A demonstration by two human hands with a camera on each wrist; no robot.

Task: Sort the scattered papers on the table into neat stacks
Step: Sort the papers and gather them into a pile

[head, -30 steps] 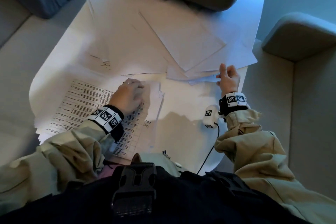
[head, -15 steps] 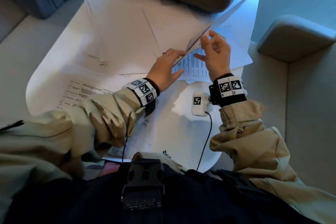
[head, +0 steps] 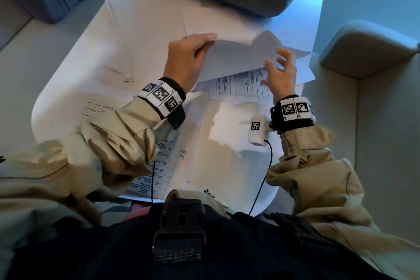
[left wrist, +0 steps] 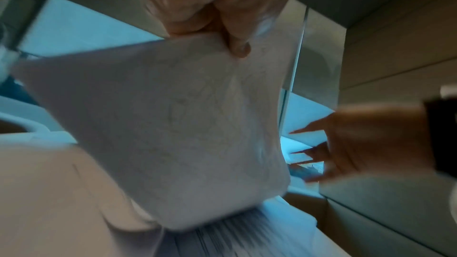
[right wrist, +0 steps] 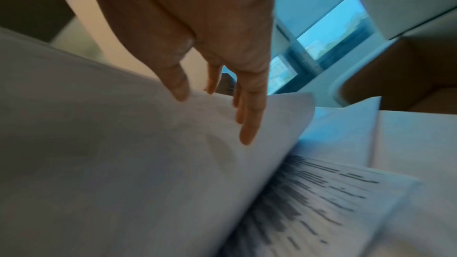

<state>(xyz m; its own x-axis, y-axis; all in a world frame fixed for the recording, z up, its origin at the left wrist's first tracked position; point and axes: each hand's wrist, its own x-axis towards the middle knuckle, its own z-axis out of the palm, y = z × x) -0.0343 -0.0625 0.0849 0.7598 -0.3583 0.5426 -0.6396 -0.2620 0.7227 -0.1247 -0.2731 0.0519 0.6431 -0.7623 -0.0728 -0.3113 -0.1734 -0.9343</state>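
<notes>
**Our right hand on a lifted blank sheet**

Our right hand (right wrist: pixel 197 32) reaches down with its fingers (right wrist: pixel 249 116) straight and spread, the tips touching the upper face of a blank sheet (right wrist: pixel 118 163) that slopes up off the pile. Just beneath that sheet's raised edge lies a printed page (right wrist: pixel 316 198), its dark lines of text blurred. Beyond the printed page more white papers (right wrist: pixel 408 144) overlap, and behind them a window (right wrist: pixel 331 32) shows blue light.
</notes>
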